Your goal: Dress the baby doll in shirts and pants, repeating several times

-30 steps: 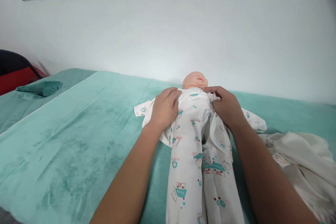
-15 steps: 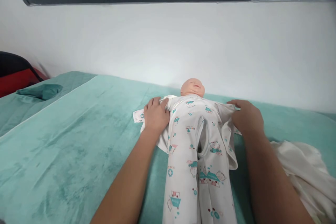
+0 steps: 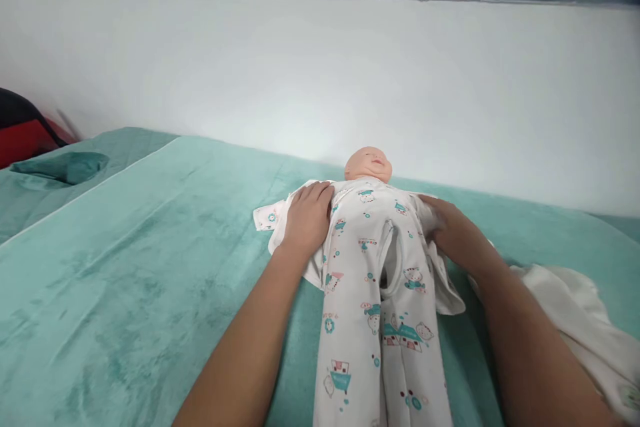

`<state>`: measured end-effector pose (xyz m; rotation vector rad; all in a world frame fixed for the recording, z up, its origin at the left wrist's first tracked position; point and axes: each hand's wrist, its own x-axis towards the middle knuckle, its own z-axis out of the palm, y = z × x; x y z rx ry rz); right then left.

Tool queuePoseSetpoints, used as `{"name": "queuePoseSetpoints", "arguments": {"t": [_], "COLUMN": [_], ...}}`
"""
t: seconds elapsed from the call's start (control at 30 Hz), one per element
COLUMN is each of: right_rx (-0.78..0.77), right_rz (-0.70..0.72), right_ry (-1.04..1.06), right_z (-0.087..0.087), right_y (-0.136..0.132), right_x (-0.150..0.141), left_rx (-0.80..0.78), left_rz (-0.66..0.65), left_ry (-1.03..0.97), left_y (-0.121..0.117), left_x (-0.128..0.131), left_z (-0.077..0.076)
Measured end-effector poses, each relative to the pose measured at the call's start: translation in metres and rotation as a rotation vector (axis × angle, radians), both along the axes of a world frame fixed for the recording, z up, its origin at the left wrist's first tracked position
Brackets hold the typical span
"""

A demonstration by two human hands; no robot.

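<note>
Reaching forward, I put the dial's centre on the doll's chest. Nearest me, toward six o'clock, run the legs of the printed bottoms [image 3: 350,320], lying straight on the green cover [image 3: 150,260], probably so the fabric sits without twists. Farther up, their oval opening faces upward and their top part covers the chest, nearly to the neck. At four o'clock a white cloth [image 3: 565,300] lies crumpled, partly behind my forearm, seemingly kept aside from the clothes.

At nine o'clock my left hand [image 3: 306,220] lies palm down, fingers slightly spread, on the printed shirt [image 3: 273,213] beside the bottoms' edge; I judge it steadies the layers. At three, my right hand [image 3: 453,233] reaches to the doll's shoulder, its fingertips at the cloth there. They are blurred and partly hidden, so I cannot tell whether they pinch it.

The doll's head [image 3: 369,163] is at twelve, clear of the fabric, the white wall [image 3: 200,67] beyond.
</note>
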<state>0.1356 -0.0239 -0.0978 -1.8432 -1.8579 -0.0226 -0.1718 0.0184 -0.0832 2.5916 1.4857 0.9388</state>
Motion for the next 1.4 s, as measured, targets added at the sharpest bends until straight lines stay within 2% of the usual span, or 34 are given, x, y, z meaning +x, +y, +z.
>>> {"name": "queuePoseSetpoints", "arguments": {"t": [0.07, 0.2, 0.3, 0.43, 0.53, 0.6, 0.67, 0.73, 0.8, 0.9, 1.07, 1.13, 1.2, 1.27, 1.33, 1.4], "right_rx": [-0.057, -0.159, -0.201, -0.170, -0.021, 0.099, 0.149, 0.115, 0.077, 0.059, 0.072, 0.087, 0.117, 0.147, 0.130, 0.052], "right_rz": [-0.032, -0.099, -0.243, -0.358, -0.392, -0.317, -0.154, 0.065, 0.209, 0.207, 0.148, 0.078, -0.015, -0.033, 0.069, 0.207], "right_ry": [0.033, -0.057, -0.015, 0.077, 0.140, 0.160, 0.195, 0.225, 0.233, 0.231, 0.227, 0.282, 0.341, 0.359, 0.292, 0.111], "right_z": [-0.004, -0.009, -0.011, 0.000, 0.007, 0.008, 0.005, 0.002, -0.001, -0.004, -0.008, -0.004, 0.006, 0.021, 0.040, 0.058], "right_y": [-0.007, -0.023, -0.032, -0.044, -0.050, -0.051, -0.050, -0.047, -0.044, -0.039, -0.038, -0.042, -0.047, -0.047, -0.038, -0.018], "right_x": [0.017, 0.047, 0.058, 0.046, 0.022, 0.003, -0.016, -0.032, -0.041, -0.040, -0.030, -0.034, -0.046, -0.064, -0.089, -0.116], "left_rx": [-0.030, -0.039, -0.042, -0.068, -0.074, -0.076, -0.075, -0.070, -0.057, -0.028, -0.074, -0.070, -0.030, -0.009, -0.027, -0.047], "left_rz": [0.042, 0.079, 0.085, 0.077, 0.079, 0.085, 0.092, 0.106, 0.126, 0.179, 0.405, 0.380, 0.258, 0.157, 0.148, 0.183], "left_ry": [0.012, 0.023, 0.024, 0.027, 0.030, 0.039, 0.050, 0.056, 0.055, 0.032, -0.094, -0.141, -0.124, -0.064, -0.016, 0.015], "left_y": [0.000, -0.001, -0.002, -0.001, -0.001, -0.001, -0.001, -0.001, 0.000, 0.002, 0.007, 0.007, 0.006, 0.005, 0.005, 0.005], "left_x": [-0.001, -0.003, -0.003, -0.003, -0.002, -0.002, 0.000, 0.003, 0.004, 0.002, -0.014, -0.016, -0.011, -0.005, 0.000, 0.002], "left_z": [0.000, 0.000, 0.000, 0.000, 0.001, 0.001, 0.001, 0.000, 0.000, 0.001, 0.005, 0.006, 0.005, 0.004, 0.003, 0.001]}}
